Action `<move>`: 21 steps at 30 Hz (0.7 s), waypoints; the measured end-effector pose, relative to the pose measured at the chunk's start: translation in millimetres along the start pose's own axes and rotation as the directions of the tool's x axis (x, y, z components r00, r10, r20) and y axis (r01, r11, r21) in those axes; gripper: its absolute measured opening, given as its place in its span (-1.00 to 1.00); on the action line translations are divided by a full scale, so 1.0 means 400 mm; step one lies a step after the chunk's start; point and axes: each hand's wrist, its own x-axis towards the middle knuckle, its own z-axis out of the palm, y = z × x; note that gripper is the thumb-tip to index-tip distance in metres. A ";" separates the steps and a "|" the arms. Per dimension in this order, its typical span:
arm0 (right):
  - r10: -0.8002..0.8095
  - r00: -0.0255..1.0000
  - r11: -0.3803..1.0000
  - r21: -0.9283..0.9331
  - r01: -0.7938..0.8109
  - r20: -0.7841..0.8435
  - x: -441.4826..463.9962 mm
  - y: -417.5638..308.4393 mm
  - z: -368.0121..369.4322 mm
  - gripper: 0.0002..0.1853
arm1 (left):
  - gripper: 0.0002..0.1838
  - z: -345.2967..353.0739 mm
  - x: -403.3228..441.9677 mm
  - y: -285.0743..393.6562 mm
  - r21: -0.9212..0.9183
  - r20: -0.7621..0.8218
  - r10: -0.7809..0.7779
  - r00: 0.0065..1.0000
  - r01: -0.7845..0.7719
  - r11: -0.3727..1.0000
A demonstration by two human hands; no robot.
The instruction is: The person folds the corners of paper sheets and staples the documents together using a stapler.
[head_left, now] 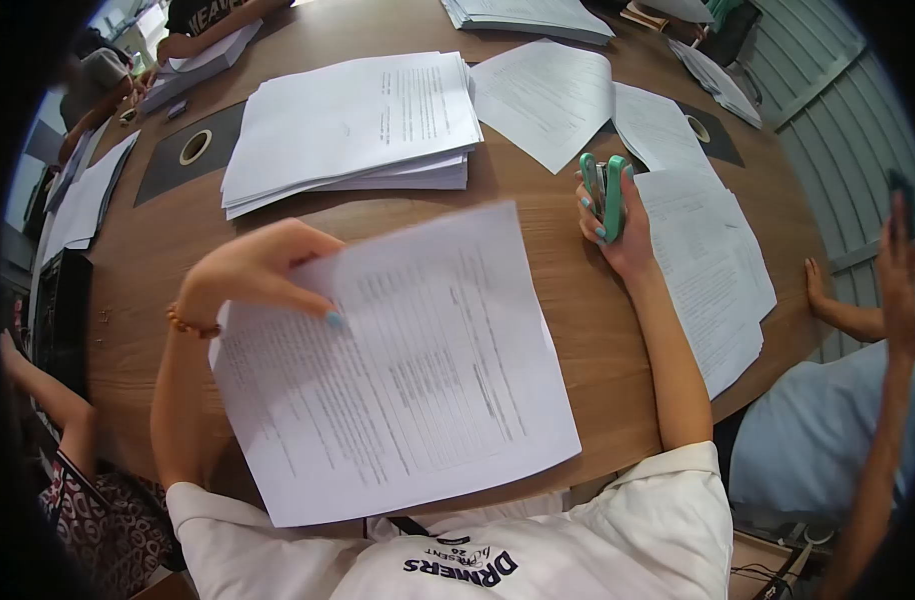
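My left hand [268, 268] grips a printed sheet of paper [408, 380] near its upper left edge, thumb on top and fingers behind. The paper is raised in front of my chest, over the table's front edge; whether it is one sheet or several I cannot tell. My right hand [618, 225] is wrapped round a green stapler [608, 195], which points upward above the table. Just right of that hand lie overlapping printed sheets [703, 270]. Beyond my left hand is a thick paper stack [353, 125].
A loose sheet [548, 100] lies beside the big stack on the wooden table [138, 330]. More paper stacks [528, 15] are at the far side. Cable openings [196, 147] sit in dark panels. Other people are at both sides, one with a hand [816, 280] by the right edge.
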 end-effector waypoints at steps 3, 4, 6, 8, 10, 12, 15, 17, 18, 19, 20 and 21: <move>0.013 1.000 1.000 0.016 -0.012 -0.027 0.001 -0.002 0.005 -0.34 | -0.53 -0.138 -0.107 -0.010 0.044 -0.535 -0.178 0.826 0.237 0.970; 0.013 1.000 1.000 0.020 -0.013 -0.025 0.000 0.000 0.005 -0.34 | -0.51 -0.230 -0.133 -0.035 0.098 -0.634 -0.156 0.757 0.280 0.955; -0.001 1.000 1.000 -0.005 0.001 -0.019 0.002 -0.001 0.004 -0.34 | -0.51 -0.422 -0.152 -0.017 0.221 -0.881 -0.088 0.464 0.569 0.792; -0.004 1.000 1.000 0.009 0.004 -0.023 0.000 -0.003 0.006 -0.35 | -0.57 -0.494 -0.120 0.022 0.273 -0.925 0.051 0.376 0.563 0.780; -0.008 1.000 1.000 0.023 0.008 -0.027 -0.001 -0.002 0.007 -0.37 | -0.59 -0.489 -0.041 0.005 0.553 -0.833 0.348 0.430 0.624 0.552; 0.001 1.000 0.999 0.041 -0.001 -0.022 -0.003 -0.002 0.005 -0.38 | -0.60 -0.459 0.051 -0.032 0.728 -0.637 0.575 0.514 0.646 0.229; 0.001 0.999 1.000 0.008 -0.001 -0.041 -0.007 -0.004 0.011 -0.35 | -0.61 -0.267 0.145 -0.021 0.656 -0.412 0.660 0.628 0.707 -0.263; 0.000 1.000 1.000 0.001 0.000 -0.031 -0.006 -0.005 0.014 -0.35 | -0.62 -0.181 0.194 -0.130 0.782 -0.314 0.698 0.643 0.592 -0.194; 0.002 1.000 1.000 -0.005 -0.003 -0.026 -0.007 -0.004 0.015 -0.36 | -0.66 -0.135 0.197 -0.165 0.838 -0.312 0.651 0.692 0.524 -0.154; -0.003 1.000 1.000 -0.001 0.003 -0.025 -0.007 -0.004 0.015 -0.36 | -0.70 -0.095 0.194 -0.191 0.884 -0.305 0.603 0.737 0.455 -0.108; -0.004 1.000 1.000 -0.011 0.004 -0.024 -0.006 -0.004 0.016 -0.36 | -0.71 -0.072 0.190 -0.212 0.914 -0.298 0.575 0.762 0.401 -0.057; -0.003 1.000 1.000 -0.022 0.003 -0.025 -0.006 -0.004 0.016 -0.36 | -0.71 -0.057 0.183 -0.216 0.938 -0.289 0.547 0.786 0.346 -0.002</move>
